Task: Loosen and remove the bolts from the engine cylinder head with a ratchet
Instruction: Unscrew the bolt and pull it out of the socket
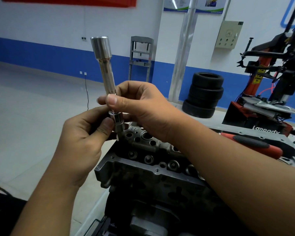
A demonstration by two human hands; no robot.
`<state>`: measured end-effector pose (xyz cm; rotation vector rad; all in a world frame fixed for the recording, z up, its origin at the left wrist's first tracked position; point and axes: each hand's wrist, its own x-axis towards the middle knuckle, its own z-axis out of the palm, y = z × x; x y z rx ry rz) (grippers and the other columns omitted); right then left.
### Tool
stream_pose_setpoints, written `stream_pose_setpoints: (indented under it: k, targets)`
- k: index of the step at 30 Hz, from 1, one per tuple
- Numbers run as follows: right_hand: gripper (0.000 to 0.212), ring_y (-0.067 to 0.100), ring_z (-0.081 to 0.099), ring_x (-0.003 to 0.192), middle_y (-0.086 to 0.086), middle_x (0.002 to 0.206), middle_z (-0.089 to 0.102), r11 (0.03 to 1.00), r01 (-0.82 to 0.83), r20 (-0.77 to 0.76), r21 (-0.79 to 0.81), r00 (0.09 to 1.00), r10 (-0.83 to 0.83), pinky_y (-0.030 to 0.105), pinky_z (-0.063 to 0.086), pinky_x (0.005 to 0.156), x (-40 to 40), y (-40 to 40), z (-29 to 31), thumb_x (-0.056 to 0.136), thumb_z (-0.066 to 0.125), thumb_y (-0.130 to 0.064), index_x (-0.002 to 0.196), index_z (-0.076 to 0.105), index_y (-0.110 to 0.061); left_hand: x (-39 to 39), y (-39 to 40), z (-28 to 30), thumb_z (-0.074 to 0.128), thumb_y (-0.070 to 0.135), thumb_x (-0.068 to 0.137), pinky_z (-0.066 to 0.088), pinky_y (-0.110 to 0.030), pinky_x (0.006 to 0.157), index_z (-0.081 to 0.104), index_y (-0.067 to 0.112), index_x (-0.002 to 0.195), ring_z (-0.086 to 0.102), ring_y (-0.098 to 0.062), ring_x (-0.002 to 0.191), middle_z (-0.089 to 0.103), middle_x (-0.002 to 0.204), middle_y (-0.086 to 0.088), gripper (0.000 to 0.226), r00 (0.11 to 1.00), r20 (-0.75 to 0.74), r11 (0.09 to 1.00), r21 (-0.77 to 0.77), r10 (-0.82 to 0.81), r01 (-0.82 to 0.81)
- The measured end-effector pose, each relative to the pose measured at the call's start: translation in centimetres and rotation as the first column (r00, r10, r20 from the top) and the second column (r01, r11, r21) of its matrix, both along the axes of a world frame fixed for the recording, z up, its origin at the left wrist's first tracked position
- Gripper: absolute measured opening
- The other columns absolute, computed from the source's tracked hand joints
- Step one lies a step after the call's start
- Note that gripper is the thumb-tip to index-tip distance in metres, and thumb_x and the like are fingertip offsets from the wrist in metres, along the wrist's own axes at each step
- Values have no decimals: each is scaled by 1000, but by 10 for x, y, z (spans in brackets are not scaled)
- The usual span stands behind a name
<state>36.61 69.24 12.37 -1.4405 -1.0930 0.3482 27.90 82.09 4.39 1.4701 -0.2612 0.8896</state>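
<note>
I hold both hands together above the engine cylinder head, working on the tool rather than on any bolt. My right hand pinches the lower end of a long chrome socket, which points up and slightly away from me, open mouth at the top. My left hand grips a short chrome extension just beneath it, thumb pressed against its side. The two pieces meet between my fingertips, but my thumb hides the joint, so I cannot tell whether the drive has clicked home.

That is my first worry: if the socket is only half seated, it may slip off once I tip the assembly mouth-down, and the open bores and ports of the head lie right below. A piece dropping there could lodge in a cavity or nick a machined face.

The second risk is my grip. Both hands hold smooth chrome by fingertips alone, and any oil on them could let the long socket tilt and fall.

The ratchet, with its red and black handle, lies on the counter to my right, behind my forearm. Reaching for it means freeing one hand, leaving the joined pieces in the other. No bolts are plainly visible to me, so I judge the loosening not yet begun. A loose joint could also round a bolt head under load.
</note>
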Motion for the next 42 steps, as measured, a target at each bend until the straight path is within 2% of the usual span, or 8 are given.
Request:
stream_pose_setpoints:
  k: [4, 13, 22, 27, 30, 35, 40, 42]
  targets:
    - [8, 31, 69, 102, 26, 120, 71, 998, -55, -28, -20, 998, 55, 50, 59, 86, -1, 0, 1, 97, 68, -15, 89, 71, -15, -1, -1, 0, 75, 20, 80, 63, -27, 77, 76, 29, 104, 79, -18, 90, 81, 97, 4, 26, 991, 26, 991, -42, 129, -128]
    - [9, 39, 70, 104, 31, 123, 67, 993, -106, -10, -46, 994, 105, 56, 58, 91, -4, -1, 2, 100, 64, -7, 95, 71, -10, -2, 3, 0, 61, 20, 98, 62, -34, 89, 78, 34, 115, 76, -27, 103, 79, 110, -4, 27, 998, -5, 998, 15, -59, 59]
    - [12, 35, 65, 92, 34, 123, 65, 996, -65, 3, -65, 998, 65, 43, 54, 78, -6, -2, 3, 97, 69, -11, 86, 69, -14, -1, -6, 1, 86, 32, 66, 63, -29, 77, 80, 30, 96, 79, -21, 87, 81, 94, 1, 31, 989, 19, 987, -70, 148, -147]
    - [16, 38, 69, 109, 26, 125, 69, 991, -120, -18, -63, 993, 119, 51, 59, 89, -4, -3, 2, 104, 59, -12, 92, 70, -11, -4, 1, 2, 65, 27, 92, 60, -27, 88, 78, 38, 114, 77, -22, 102, 79, 110, -1, 28, 996, -15, 996, 34, -85, 85]
    - [17, 23, 69, 104, 21, 125, 70, 990, -116, -40, -82, 993, 113, 37, 60, 81, -5, -2, 2, 105, 58, -16, 104, 70, -5, -3, 3, 1, 70, 14, 92, 61, -26, 86, 78, 37, 108, 77, -20, 101, 80, 106, 2, 30, 1000, -15, 999, 44, 1, 0]
    - [12, 43, 67, 115, 28, 125, 68, 994, -68, -2, -83, 998, 68, 42, 56, 84, -5, -2, 2, 101, 64, -17, 97, 73, -9, 0, -6, 1, 82, 28, 67, 61, -20, 75, 77, 36, 96, 78, -13, 85, 79, 92, 6, 31, 984, -3, 984, -9, 179, -179]
    - [27, 27, 69, 107, 23, 129, 68, 987, -142, -38, -74, 989, 140, 37, 62, 82, -6, -2, 2, 107, 53, -14, 116, 68, 7, -5, 2, 3, 64, 29, 91, 60, -24, 87, 77, 35, 115, 76, -18, 104, 79, 111, 2, 28, 994, -38, 994, 49, -98, 100]
    - [28, 30, 70, 111, 22, 128, 69, 988, -129, -40, -82, 991, 126, 39, 62, 83, -5, -2, 1, 107, 55, -16, 117, 68, 6, -3, 3, 0, 66, 21, 89, 61, -25, 86, 78, 39, 111, 77, -18, 102, 79, 107, 4, 31, 999, -18, 999, 30, -29, 30]
